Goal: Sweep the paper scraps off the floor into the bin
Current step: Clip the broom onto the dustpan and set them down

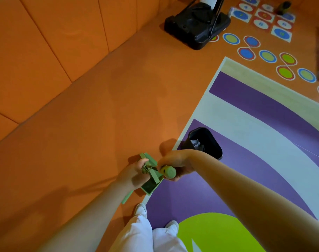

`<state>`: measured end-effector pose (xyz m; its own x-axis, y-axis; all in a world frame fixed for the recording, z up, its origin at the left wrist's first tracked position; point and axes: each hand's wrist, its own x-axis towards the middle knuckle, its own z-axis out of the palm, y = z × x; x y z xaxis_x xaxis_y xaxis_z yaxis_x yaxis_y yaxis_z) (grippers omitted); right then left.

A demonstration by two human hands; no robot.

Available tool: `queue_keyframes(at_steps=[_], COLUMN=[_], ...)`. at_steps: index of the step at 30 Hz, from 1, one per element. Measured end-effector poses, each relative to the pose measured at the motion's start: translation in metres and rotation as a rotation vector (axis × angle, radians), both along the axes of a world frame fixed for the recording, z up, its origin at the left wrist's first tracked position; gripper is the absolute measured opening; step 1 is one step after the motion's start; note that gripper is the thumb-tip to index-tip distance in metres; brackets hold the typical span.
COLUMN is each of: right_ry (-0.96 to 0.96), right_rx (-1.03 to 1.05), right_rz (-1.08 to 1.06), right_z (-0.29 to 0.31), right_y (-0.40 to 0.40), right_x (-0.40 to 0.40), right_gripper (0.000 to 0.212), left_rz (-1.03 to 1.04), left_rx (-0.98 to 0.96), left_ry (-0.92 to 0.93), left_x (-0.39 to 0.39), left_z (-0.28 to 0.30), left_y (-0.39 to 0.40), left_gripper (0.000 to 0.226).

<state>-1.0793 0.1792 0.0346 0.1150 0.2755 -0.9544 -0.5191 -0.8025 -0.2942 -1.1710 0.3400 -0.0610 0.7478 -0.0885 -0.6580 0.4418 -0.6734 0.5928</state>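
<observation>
A small black bin (203, 142) stands on the purple stripe of the floor, with white paper scraps (196, 143) showing inside it. Just in front of it, my left hand (135, 174) grips the handle of a green dustpan (151, 180), which hangs above the edge between orange and purple floor. My right hand (175, 162) is closed around the rounded green top of a broom handle (168, 172). The broom's head is hidden below my hands. No loose scraps show on the floor near me.
A padded orange wall (55, 42) runs along the left. A black wheeled base with poles (196, 24) stands at the top. Coloured circle and square floor markings (267, 42) lie at the top right. My white shoes (142, 210) and trousers are at the bottom.
</observation>
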Motion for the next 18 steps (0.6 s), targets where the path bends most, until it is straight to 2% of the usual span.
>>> queue_keyframes(at_steps=[3, 7, 12, 14, 18], right_ry=[-0.02, -0.059, -0.033, -0.023, -0.017], right_rx=[-0.056, -0.066, -0.023, 0.011, 0.065], right_rz=[0.121, 0.142, 0.13, 0.128, 0.176], right_z=[0.014, 0.018, 0.01, 0.009, 0.011], right_y=[0.005, 0.013, 0.033, 0.039, 0.046], right_x=[0.014, 0.024, 0.02, 0.022, 0.025], right_gripper=[0.009, 0.01, 0.01, 0.017, 0.019], left_rz=[-0.01, -0.04, 0.044, 0.067, 0.106], left_rx=[0.082, 0.127, -0.017, -0.044, -0.137], left_ry=[0.024, -0.008, -0.005, 0.013, 0.023], left_x=[0.004, 0.006, 0.001, 0.0, 0.002], left_z=[0.003, 0.001, -0.008, -0.013, -0.011], left_y=[-0.003, -0.001, 0.004, 0.006, 0.0], left_gripper=[0.064, 0.059, 0.062, 0.063, 0.045])
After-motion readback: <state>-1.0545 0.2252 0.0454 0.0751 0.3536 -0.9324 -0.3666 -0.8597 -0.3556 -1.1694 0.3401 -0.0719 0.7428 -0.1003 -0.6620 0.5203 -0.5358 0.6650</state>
